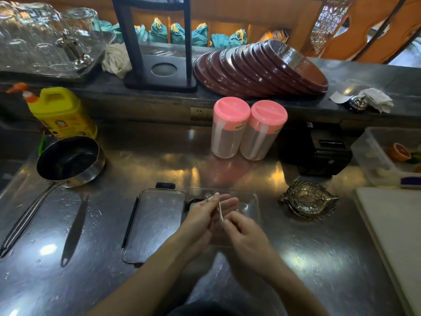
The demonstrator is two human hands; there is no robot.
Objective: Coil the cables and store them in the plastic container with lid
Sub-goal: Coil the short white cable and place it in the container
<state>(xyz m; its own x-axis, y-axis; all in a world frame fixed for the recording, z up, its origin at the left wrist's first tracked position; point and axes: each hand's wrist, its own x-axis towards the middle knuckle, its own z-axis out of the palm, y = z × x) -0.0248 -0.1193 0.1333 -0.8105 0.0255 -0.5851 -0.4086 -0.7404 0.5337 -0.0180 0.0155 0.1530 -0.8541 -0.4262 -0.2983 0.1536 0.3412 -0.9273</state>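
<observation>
A person's two bare hands meet over a shiny metal table (159, 165), working a thin white cable (220, 212). The left hand (205, 213) has its fingers stretched forward, the thumb and forefinger pinching the cable's small clear plug end (208, 197) at the fingertips. The right hand (241, 226), just beside it and nearly touching, pinches the cable lower down with curled fingers, so a short length runs taut between the two; this looks like the start of winding it round the left fingers into a coil, though only that short stretch is visible. Directly beneath both hands sits a clear plastic container (250, 201), open, placed so a finished coil can drop straight in. Something dark lies inside it under the left hand, possibly another cable; it is too hidden to say. Just left of the left hand lies the container's clear lid (157, 222) with a dark clip at its far edge, set flat within reach for closing later. Farther left lie a dark knife-like tool (75, 231) and a long-handled saucepan (70, 158). Beyond the hands stand two pink-lidded jars (248, 128); to the right of the right hand rests a leaf-shaped metal dish (309, 199).
</observation>
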